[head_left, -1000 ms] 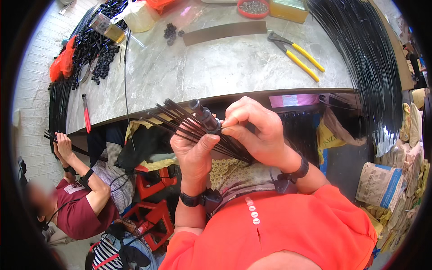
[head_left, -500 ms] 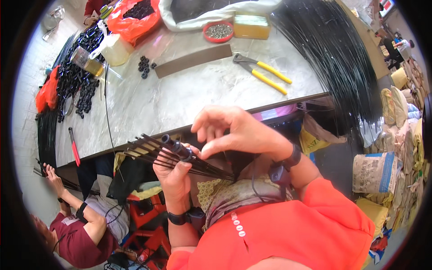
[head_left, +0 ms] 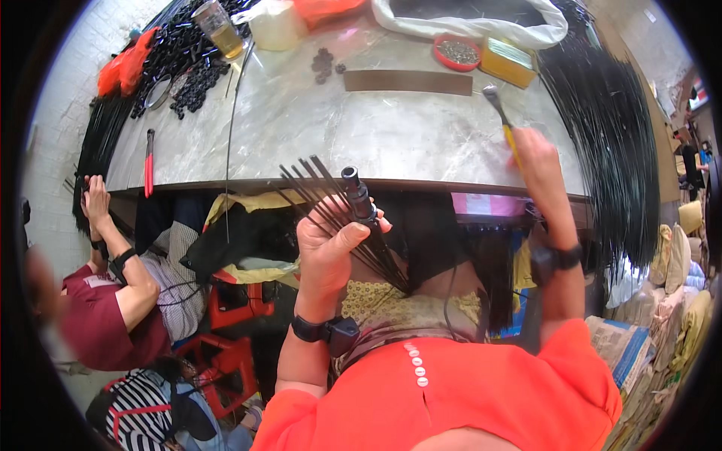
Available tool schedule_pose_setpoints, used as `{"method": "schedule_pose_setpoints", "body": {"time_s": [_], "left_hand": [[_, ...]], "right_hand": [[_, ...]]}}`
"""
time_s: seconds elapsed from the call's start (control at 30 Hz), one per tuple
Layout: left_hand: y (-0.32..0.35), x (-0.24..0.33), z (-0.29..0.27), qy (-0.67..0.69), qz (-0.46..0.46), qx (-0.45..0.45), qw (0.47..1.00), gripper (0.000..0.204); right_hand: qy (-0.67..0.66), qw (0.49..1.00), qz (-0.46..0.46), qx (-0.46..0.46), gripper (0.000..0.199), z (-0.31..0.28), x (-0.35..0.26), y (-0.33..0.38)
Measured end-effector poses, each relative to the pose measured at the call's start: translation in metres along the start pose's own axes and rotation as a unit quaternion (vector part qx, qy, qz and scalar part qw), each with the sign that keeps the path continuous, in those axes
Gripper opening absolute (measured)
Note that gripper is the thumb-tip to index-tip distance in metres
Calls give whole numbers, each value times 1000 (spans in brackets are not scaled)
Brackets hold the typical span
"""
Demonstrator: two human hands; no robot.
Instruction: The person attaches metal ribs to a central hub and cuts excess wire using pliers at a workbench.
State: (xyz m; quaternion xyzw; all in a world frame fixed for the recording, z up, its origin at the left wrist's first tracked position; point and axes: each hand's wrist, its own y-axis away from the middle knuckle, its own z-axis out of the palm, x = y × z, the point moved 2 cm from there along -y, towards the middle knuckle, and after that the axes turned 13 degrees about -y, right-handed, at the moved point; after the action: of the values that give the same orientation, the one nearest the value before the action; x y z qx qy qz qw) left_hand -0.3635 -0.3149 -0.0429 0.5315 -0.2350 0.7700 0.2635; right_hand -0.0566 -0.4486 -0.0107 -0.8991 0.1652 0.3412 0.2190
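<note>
1. my left hand (head_left: 325, 244): closed around black rods (head_left: 388, 263) and black fitting (head_left: 359, 195), before the grey table (head_left: 391, 131).
2. my right hand (head_left: 538, 156): curled on yellow-handled pliers (head_left: 497, 105), over the tabletop.
3. red bowl (head_left: 456, 68): beyond the pliers.

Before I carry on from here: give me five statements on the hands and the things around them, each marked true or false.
1. The left hand holds a bundle of thin black rods and a black tube. True.
2. The red bowl stands to the left of the yellow box. True.
3. The right hand is inside the red bowl. False: it is at the yellow-handled pliers; blur hides the exact grip.
4. The brown strip hangs off the near edge of the table. False: it lies well back on the tabletop.
5. The co-worker on the left wears a blue shirt. False: the shirt is dark red.
</note>
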Motion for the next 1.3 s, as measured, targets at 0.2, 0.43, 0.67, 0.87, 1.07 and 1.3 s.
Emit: {"method": "schedule_pose_setpoints", "body": {"time_s": [0.2,0.43,0.67,0.87,1.07,1.3], "left_hand": [[0,-3,-1,24,1,-2,1000,28],[1,-1,11,12,19,30,999,26],[6,2,14,8,24,44,999,26],[5,-2,12,-10,22,37,999,25],[7,2,17,-29,18,48,998,25],[8,4,19,-54,23,49,997,23]], "right_hand": [[-422,783,307,-338,22,13,-96,56],[-325,807,260,-420,29,22,-125,56],[-345,800,255,-420,31,37,-119,60],[-377,815,188,-398,38,43,-107,68],[-395,795,185,-421,42,30,-109,58],[-391,773,219,-449,40,14,-116,46]]}}
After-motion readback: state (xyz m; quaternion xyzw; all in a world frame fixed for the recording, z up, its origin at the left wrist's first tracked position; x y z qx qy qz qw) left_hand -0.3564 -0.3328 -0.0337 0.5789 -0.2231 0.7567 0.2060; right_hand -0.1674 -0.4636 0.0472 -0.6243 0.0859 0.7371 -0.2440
